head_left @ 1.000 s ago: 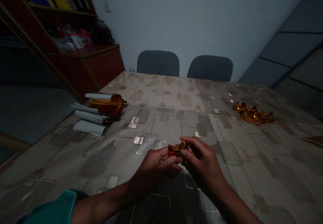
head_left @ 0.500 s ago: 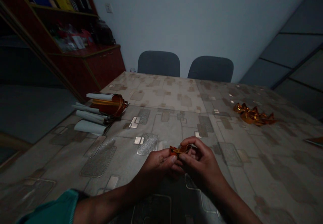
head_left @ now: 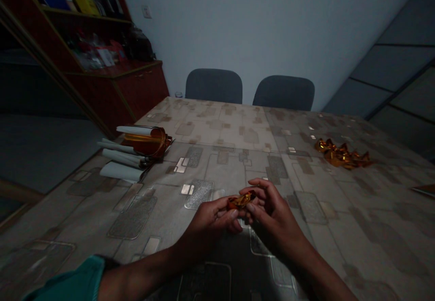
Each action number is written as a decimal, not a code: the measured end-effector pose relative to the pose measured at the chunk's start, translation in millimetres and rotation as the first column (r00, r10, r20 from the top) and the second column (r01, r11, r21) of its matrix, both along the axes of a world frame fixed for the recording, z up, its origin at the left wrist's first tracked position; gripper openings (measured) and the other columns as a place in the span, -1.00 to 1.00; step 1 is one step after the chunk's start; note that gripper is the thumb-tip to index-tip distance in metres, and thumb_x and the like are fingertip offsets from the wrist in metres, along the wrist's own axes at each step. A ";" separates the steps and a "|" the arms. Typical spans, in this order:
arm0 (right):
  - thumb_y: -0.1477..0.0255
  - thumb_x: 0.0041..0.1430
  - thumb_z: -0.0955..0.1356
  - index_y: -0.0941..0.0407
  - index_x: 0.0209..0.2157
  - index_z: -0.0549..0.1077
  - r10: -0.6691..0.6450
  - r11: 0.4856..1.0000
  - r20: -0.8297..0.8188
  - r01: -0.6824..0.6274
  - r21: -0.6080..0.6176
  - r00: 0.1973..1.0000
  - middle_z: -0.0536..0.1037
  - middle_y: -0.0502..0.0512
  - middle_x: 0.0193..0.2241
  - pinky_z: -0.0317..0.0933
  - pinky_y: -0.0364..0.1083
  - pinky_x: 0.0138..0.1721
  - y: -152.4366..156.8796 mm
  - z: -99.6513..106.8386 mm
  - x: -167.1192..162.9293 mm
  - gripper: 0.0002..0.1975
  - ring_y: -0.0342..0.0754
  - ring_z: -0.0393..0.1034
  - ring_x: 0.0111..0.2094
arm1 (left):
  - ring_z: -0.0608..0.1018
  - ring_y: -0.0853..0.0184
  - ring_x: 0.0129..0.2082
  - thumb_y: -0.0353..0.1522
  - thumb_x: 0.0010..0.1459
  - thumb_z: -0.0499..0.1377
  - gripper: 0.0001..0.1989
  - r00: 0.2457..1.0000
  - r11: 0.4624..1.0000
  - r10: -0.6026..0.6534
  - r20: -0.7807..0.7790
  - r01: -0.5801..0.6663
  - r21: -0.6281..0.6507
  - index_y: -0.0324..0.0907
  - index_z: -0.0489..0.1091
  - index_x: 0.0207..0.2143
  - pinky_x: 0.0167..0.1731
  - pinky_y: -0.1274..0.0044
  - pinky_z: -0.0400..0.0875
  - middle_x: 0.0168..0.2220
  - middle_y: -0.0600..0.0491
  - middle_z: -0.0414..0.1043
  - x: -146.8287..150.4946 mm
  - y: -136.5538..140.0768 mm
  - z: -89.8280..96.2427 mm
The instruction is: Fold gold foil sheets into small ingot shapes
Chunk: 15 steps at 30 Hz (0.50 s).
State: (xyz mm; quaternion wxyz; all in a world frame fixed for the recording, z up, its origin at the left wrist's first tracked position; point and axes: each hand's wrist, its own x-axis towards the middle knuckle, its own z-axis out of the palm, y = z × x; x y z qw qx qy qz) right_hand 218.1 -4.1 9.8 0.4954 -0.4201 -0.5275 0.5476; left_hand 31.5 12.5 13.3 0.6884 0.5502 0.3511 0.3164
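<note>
A small boat-shaped gold paper ingot [head_left: 242,200], folded from shiny foil paper, is held between my two hands above the near part of the table. My left hand [head_left: 217,215] is closed on its left end, thumb in front and fingers behind and below. At the right end my right hand [head_left: 268,206] grips it between thumb and fingers, with the index finger raised and curved over it. Farther right on the table lies a cluster of several similar folded gold ingots [head_left: 341,154]. To the left sits a bent stack of gold foil paper [head_left: 144,145] with pale backing.
The patterned tablecloth [head_left: 224,129] covers the table. Two grey chairs [head_left: 214,85] stand beyond its far edge, against the wall. A wooden cabinet [head_left: 136,88] with bags and folders is at the far left. A flat dark piece [head_left: 424,189] lies at the right edge.
The right index finger has lifted off the ingot and my right hand has shifted slightly. More of the ingot's shiny middle shows now. The stack and the cluster have stayed put.
</note>
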 end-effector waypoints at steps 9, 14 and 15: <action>0.44 0.23 0.37 0.04 -0.15 0.41 -0.046 0.992 0.285 0.009 0.128 0.957 0.54 0.06 -0.29 0.26 -0.04 -0.30 1.1 9.0 9.9 -0.86 -0.03 0.41 -0.30 | 0.38 0.37 -0.35 -0.04 0.26 0.12 -0.55 0.974 0.952 0.110 0.198 -0.046 -0.302 -0.26 0.49 -0.15 -0.31 0.54 0.27 -0.25 -0.04 0.46 3.8 4.6 -9.4; 0.44 0.23 0.37 0.05 -0.16 0.42 -0.050 0.994 0.268 0.022 0.109 0.962 0.52 0.00 -0.42 0.27 -0.07 -0.35 2.0 12.0 8.5 -0.87 -0.07 0.42 -0.40 | 0.33 0.41 -0.40 -0.04 0.19 0.20 -0.57 0.954 0.918 0.105 0.280 0.016 -0.397 -0.24 0.46 -0.17 -0.35 0.57 0.20 -0.32 0.03 0.39 5.5 6.4 -9.4; 0.44 0.23 0.37 0.05 -0.16 0.42 -0.053 0.994 0.268 0.024 0.109 0.962 0.51 -0.01 -0.44 0.27 -0.07 -0.35 2.1 13.0 8.0 -0.87 -0.07 0.42 -0.41 | 0.33 0.40 -0.39 -0.03 0.19 0.19 -0.57 0.954 0.919 0.110 0.278 0.009 -0.393 -0.23 0.46 -0.19 -0.34 0.55 0.21 -0.32 0.02 0.39 5.4 6.5 -9.7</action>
